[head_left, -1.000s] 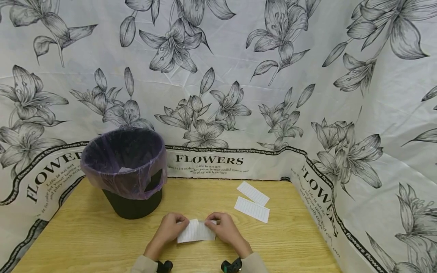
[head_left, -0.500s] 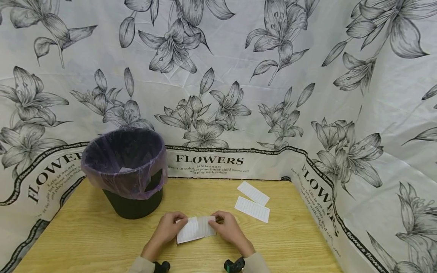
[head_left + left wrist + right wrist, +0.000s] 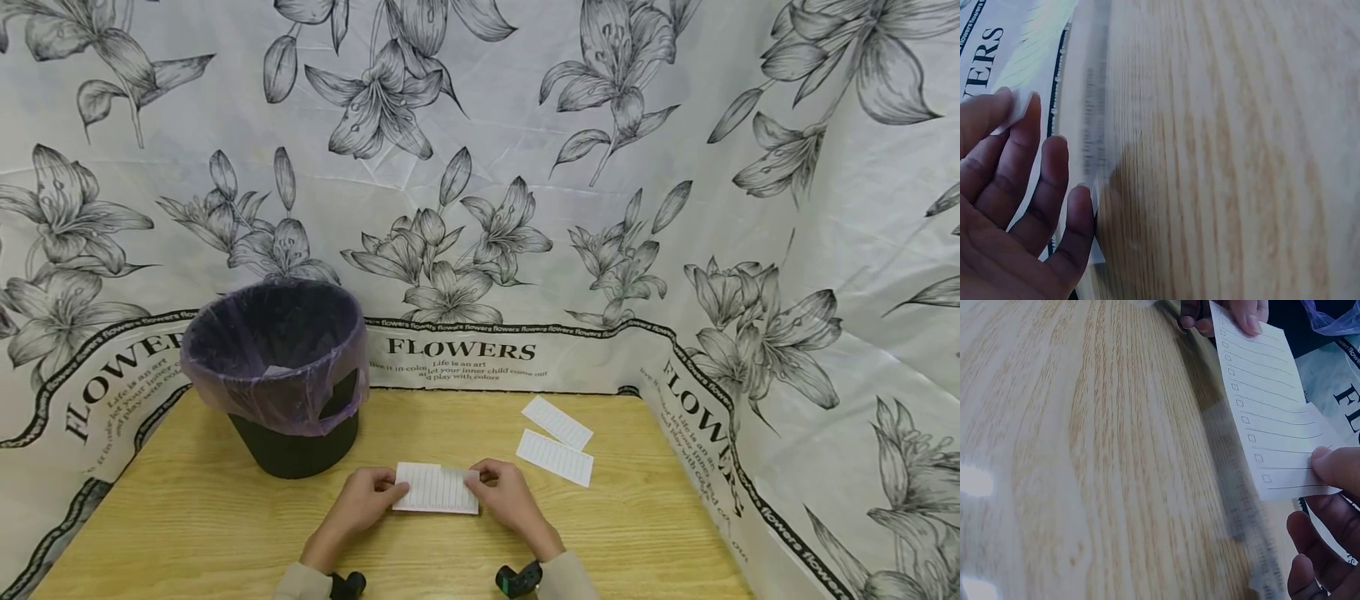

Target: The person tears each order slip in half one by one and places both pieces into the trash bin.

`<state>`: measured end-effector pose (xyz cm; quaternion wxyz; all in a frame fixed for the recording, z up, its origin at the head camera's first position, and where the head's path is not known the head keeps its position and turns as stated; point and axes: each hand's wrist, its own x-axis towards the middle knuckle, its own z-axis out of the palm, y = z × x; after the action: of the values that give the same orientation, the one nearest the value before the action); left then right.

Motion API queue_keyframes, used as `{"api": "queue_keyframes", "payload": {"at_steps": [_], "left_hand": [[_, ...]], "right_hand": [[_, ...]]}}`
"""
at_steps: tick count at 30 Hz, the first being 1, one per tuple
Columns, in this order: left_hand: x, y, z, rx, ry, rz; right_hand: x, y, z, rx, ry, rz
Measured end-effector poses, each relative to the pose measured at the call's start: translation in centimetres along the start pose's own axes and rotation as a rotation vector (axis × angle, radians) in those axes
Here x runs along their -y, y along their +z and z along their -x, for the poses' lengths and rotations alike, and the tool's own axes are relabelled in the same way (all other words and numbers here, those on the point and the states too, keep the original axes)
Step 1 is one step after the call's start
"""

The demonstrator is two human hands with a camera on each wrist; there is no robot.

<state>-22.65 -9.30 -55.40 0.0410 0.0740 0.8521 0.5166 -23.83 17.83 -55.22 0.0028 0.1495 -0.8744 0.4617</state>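
Note:
A white checklist slip (image 3: 437,492), ruled with lines and a row of small boxes, is held level above the wooden table. At its left end my left hand (image 3: 367,502) pinches it between thumb and fingers. The right end is pinched by my right hand (image 3: 508,498), thumb on top. In the right wrist view the slip (image 3: 1260,406) is slightly curved, with a step midway along its far edge; whether that is a tear or an overlap I cannot tell. The left wrist view shows only a white corner (image 3: 1019,115) between thumb and finger.
Two more lined slips, one farther back (image 3: 557,422) and one nearer (image 3: 553,458), lie touching at the back right. A black bin (image 3: 296,450) with a purple bag liner stands back left, with a white paper piece (image 3: 277,372) inside. Flowered cloth (image 3: 465,250) encloses the table.
Both hands still pinch the slip. It has turned from slanted to nearly level and moved slightly away from me, and more of its lined face shows. The hands have moved slightly apart.

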Motion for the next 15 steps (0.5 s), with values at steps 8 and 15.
{"api": "queue_keyframes", "payload": {"at_steps": [8, 15], "left_hand": [[0.06, -0.01, 0.04, -0.058, -0.011, -0.013], [0.24, -0.19, 0.01, -0.119, -0.017, -0.028]], "right_hand": [[0.20, -0.32, 0.06, 0.002, 0.002, -0.014], [0.02, -0.22, 0.01, -0.020, -0.003, -0.009]]}}
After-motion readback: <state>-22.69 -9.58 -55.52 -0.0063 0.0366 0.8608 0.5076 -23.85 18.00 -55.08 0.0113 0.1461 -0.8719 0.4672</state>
